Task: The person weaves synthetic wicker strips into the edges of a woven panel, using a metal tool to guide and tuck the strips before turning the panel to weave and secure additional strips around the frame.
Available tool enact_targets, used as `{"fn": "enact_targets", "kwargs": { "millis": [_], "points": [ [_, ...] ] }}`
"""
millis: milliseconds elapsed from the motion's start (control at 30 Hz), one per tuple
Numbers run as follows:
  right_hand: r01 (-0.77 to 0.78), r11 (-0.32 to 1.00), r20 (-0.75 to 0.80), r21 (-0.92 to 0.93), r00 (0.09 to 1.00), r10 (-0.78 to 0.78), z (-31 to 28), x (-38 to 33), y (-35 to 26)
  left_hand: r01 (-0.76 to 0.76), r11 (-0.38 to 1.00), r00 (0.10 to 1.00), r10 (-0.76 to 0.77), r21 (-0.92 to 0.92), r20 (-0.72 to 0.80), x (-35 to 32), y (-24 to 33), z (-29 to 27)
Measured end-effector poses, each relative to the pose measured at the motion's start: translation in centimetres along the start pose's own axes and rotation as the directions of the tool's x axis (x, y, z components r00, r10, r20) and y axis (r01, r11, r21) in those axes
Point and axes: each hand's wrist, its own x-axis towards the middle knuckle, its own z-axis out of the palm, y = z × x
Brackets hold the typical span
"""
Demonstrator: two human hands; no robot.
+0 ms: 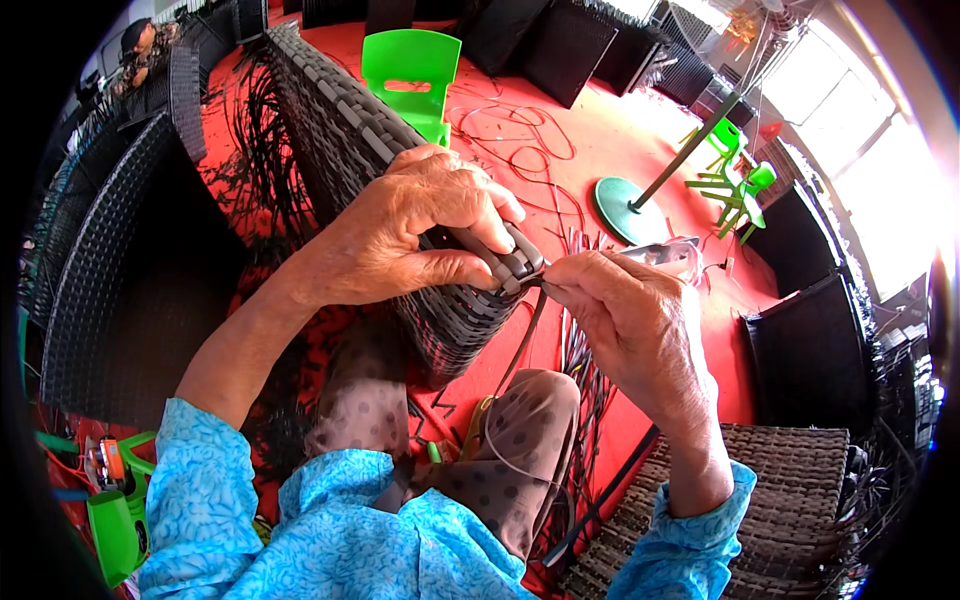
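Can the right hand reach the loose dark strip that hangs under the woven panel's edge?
Probably yes: the right hand pinches at the dark woven wicker panel edge, the loose dark strip hangs just below its fingers, and nothing lies between them.

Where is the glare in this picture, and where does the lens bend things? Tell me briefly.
Head view: the windows at upper right are blown out white. The fisheye bows the dark woven wicker panel and leaves black corners. The left hand and right hand, meeting at the panel's edge, are sharp and evenly lit. The red floor shows soft shadows.
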Motion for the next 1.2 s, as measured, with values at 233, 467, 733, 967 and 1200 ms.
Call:
{"fn": "enact_targets", "kwargs": {
  "millis": [233,467,733,967,1200],
  "points": [
    [0.001,0.955,-0.169,-0.298,0.984,-0.053,-0.6,-0.4,0.3,-0.007,1.0,0.999,0.008,-0.017,0.034,-0.2,0.0,-0.9],
    [0.234,0.933,-0.092,-0.273,0.959,-0.267,-2.2,-0.1,4.3,0.015,1.0,0.995,-0.016,0.013,0.102,-0.3,-0.5,-2.5],
    [0.234,0.963,0.019,-0.132,0.972,-0.233,-1.6,1.0,4.4,-0.02,0.957,0.999,0.008,0.29,0.042,-0.4,-0.4,-0.8],
    [0.344,0.921,-0.008,-0.183,0.936,-0.351,-1.4,2.2,3.7,-0.015,0.95,1.0,0.016,0.311,0.0,-0.9,-0.2,-0.8],
    [0.354,0.914,0.025,-0.2,0.934,-0.356,-1.6,2.3,2.4,-0.02,0.943,0.996,0.046,0.331,-0.071,-1.2,0.2,-0.5]
  ]
}}
